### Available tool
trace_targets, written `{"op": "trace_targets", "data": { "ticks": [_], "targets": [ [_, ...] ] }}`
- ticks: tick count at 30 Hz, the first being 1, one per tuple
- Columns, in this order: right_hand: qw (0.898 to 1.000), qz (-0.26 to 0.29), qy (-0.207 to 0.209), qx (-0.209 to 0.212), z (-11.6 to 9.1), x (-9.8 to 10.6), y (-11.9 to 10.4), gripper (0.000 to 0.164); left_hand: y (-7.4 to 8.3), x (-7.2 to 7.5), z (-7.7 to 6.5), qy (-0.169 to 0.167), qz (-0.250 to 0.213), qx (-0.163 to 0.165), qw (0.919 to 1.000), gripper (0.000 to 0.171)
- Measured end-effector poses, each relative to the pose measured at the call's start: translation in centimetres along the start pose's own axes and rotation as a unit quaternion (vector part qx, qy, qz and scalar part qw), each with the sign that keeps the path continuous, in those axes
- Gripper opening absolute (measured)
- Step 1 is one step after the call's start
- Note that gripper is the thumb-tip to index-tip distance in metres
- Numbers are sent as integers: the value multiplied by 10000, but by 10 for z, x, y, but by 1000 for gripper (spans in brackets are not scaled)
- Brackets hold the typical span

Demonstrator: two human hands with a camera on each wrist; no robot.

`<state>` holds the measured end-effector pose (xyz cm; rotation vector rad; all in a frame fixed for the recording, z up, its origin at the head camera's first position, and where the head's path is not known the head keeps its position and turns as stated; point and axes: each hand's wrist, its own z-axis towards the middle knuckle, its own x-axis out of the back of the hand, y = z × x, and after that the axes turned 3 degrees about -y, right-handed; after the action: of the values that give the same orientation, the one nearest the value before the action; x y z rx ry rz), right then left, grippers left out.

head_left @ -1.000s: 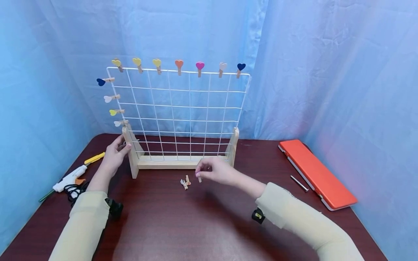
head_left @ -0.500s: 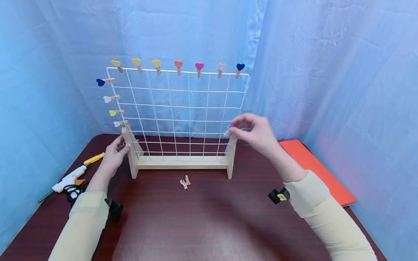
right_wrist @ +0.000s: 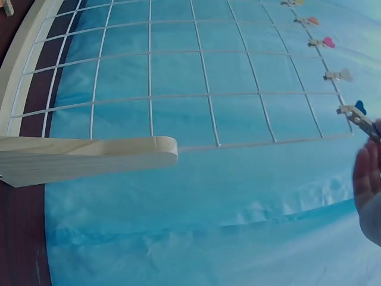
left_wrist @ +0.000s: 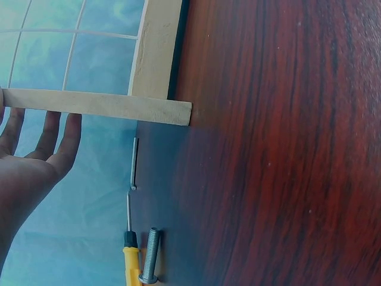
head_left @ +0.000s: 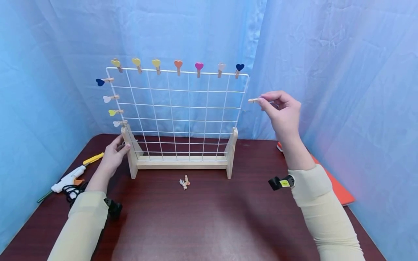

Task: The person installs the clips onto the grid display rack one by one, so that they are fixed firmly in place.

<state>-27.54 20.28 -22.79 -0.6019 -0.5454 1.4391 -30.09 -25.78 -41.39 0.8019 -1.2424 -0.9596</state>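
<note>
My right hand pinches a small wooden clothespin between thumb and fingertips. Its purple heart is mostly covered by the fingers. The clothespin points left, just outside the right edge of the white wire grid. In the right wrist view that clothespin is near the grid's upper corner; whether it touches is unclear. My left hand holds the left upright of the wooden stand, its thumb in front and fingers partly behind. Heart clothespins, such as an orange one, line the grid's top and left edges.
Loose clothespins lie on the table in front of the stand. At left are a white glue gun with a black cord and a yellow-handled screwdriver. A bolt lies near it. An orange case sits at right.
My right hand has lifted the clothespin from beside the loose ones, moving up and right past the grid's right side. The left hand has stayed on the stand.
</note>
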Motion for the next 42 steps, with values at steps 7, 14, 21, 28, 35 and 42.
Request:
{"op": "trace_targets", "data": {
  "ticks": [7, 14, 21, 28, 35, 42],
  "targets": [
    [9921, 404, 1166, 248, 11, -13, 14, 20, 0, 0, 0, 16, 1, 38, 10000, 61],
    [9836, 490, 1735, 81, 16, -21, 28, 22, -1, -1, 0, 21, -11, 115, 9999, 61],
    [9795, 588, 1927, 33, 18, -26, 35, 22, -2, -1, 0, -11, -19, 32, 10000, 61],
    [9828, 608, 1741, 48, 21, -29, 38, 19, -2, 1, 0, 3, 21, 116, 9999, 62],
    [9885, 478, 1431, 116, 22, -27, 40, 26, -2, 0, 0, -52, 12, 107, 9999, 62],
    [9906, 347, 1320, 56, 21, -26, 41, 18, -1, 0, -1, -57, 20, 206, 9998, 62]
  ]
}}
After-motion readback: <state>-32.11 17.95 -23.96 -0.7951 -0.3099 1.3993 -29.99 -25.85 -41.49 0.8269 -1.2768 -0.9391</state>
